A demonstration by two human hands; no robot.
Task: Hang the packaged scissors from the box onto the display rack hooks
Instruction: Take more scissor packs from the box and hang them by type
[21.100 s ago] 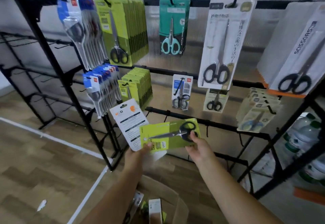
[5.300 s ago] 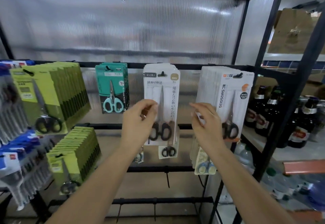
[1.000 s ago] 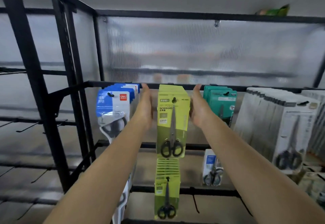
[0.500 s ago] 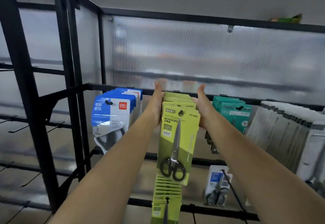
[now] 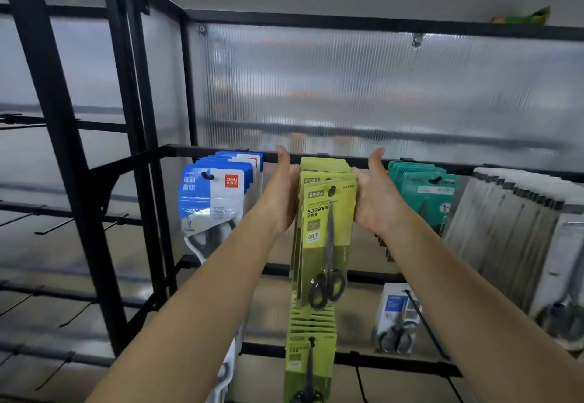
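Observation:
A stack of green scissors packs (image 5: 328, 235) hangs on a hook of the black rack's top rail (image 5: 221, 151); the front pack shows black-handled scissors. My left hand (image 5: 282, 194) presses flat against the stack's left side, thumb up by the rail. My right hand (image 5: 374, 200) presses on the right side in the same way. The fingers of both hands are hidden behind the packs. The box is out of view.
Blue-and-white packs (image 5: 215, 194) hang just left of my left hand, teal packs (image 5: 426, 191) and long white packs (image 5: 512, 222) to the right. A second green stack (image 5: 311, 355) hangs below. Bare hooks (image 5: 53, 227) stick out on the far-left rack. A ribbed translucent panel backs the rack.
Over the last second both hands stayed on either side of the green stack and slid a little farther back toward the rail. The view tilted slightly upward.

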